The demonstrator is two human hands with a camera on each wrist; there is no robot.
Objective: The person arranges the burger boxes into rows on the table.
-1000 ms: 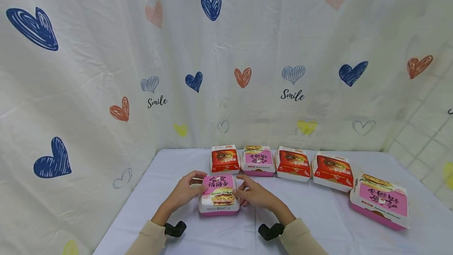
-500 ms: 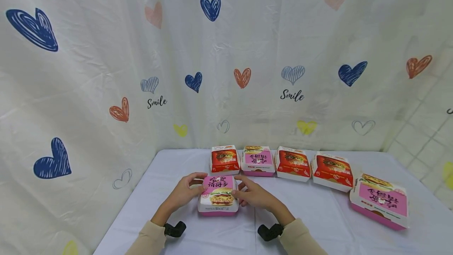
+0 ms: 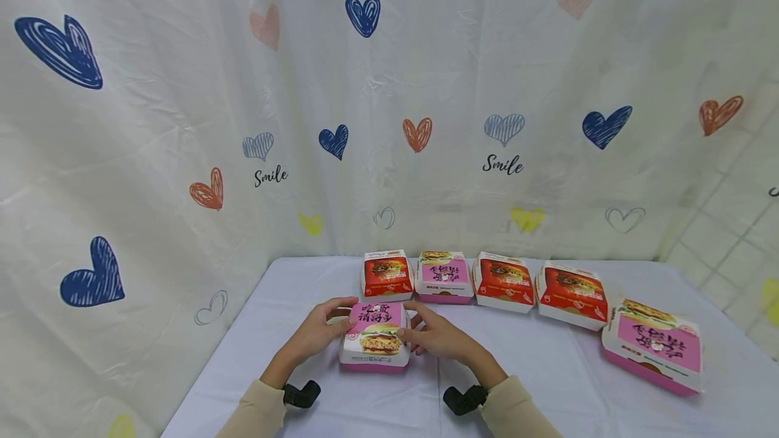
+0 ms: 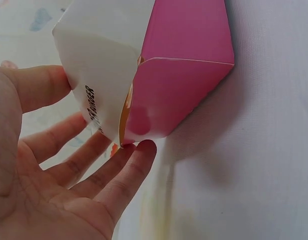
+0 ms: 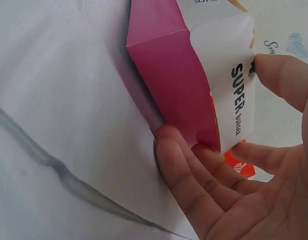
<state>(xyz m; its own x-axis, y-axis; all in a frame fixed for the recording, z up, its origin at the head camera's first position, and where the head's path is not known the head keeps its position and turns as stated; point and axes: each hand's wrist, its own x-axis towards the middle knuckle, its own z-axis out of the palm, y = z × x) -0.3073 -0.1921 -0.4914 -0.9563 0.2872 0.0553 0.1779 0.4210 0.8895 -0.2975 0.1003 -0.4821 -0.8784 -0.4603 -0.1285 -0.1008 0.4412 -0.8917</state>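
From here I see the burger box (image 3: 376,338) as smooth folded card, faintly glossy. The tablecloth (image 3: 523,363) looks like matt, finely woven fabric, the curtain (image 3: 450,73) slick, plastic-like sheeting, the right sleeve (image 3: 518,411) matt cloth, the right wrist camera (image 3: 464,399) dull plastic.

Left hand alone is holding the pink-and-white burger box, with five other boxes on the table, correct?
Not quite: the right hand holds the pink-and-white burger box too, as the right wrist view shows. The left hand does hold it, and five other boxes are on the table.
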